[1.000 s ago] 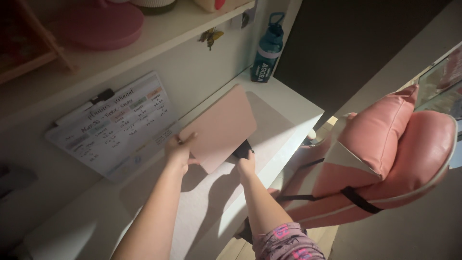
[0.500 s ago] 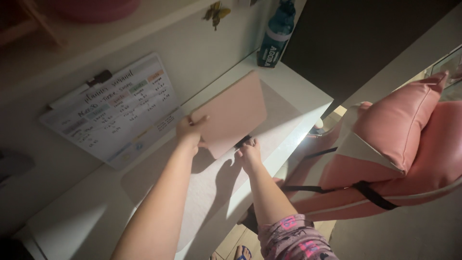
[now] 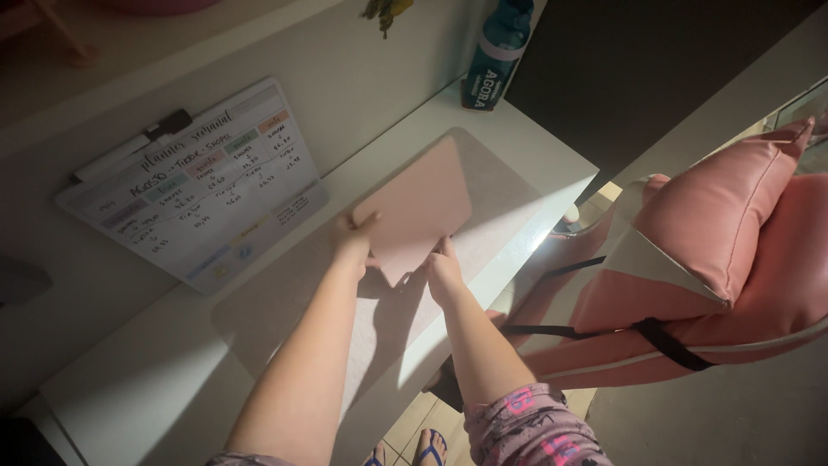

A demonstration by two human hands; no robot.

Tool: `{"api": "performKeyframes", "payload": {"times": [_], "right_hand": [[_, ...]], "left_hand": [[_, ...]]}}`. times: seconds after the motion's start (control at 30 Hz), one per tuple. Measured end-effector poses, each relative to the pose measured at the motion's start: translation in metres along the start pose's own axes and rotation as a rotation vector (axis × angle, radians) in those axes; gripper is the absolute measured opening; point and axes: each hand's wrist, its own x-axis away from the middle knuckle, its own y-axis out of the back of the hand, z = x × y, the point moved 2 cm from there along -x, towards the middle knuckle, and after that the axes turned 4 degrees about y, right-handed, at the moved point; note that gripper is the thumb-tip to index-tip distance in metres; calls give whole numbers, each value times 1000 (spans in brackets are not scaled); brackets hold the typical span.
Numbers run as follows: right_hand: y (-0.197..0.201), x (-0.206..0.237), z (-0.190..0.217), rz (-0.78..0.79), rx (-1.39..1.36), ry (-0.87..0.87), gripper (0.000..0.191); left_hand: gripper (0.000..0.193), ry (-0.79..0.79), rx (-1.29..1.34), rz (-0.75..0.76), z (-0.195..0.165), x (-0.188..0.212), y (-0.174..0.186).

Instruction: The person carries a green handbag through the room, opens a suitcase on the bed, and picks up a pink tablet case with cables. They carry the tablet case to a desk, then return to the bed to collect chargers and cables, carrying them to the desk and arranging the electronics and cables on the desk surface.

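Note:
A flat pink rectangular case, laptop-sized, [image 3: 420,207] lies low over a translucent mat [image 3: 285,302] on the white desk [image 3: 129,388]. My left hand [image 3: 354,242] grips its near left edge. My right hand [image 3: 444,269] holds its near right corner, fingers curled under the edge. Both forearms reach in from the bottom of the view.
A weekly planner board [image 3: 194,185] with a black marker clipped on top leans against the wall at left. A teal water bottle [image 3: 493,56] stands at the desk's far corner. A pink padded chair [image 3: 707,267] with a black strap sits right of the desk.
The pink case has come down from a tilted, raised position to lie nearly flat over the mat, and both hands have followed it down. The view has shifted downward.

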Motion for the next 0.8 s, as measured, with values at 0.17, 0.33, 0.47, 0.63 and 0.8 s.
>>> {"api": "performKeyframes", "payload": {"times": [0.17,0.33,0.47,0.63,0.8], "right_hand": [[-1,2,1,-37,257,-7,86],[2,-6,-4,13,458,14,79],[-2,-10,-9,-23,444,-27,82],[-21,2,-5,-26,448,76,89],[-25,13,-3,-81,639,-121,112]], "left_hand": [[59,117,72,77,12,-3,9],[57,80,44,99,17,-15,9],[55,45,-43,101,15,-29,9],[53,-75,-121,157,9,-37,10],[52,-13,-85,246,6,-46,15]]}}
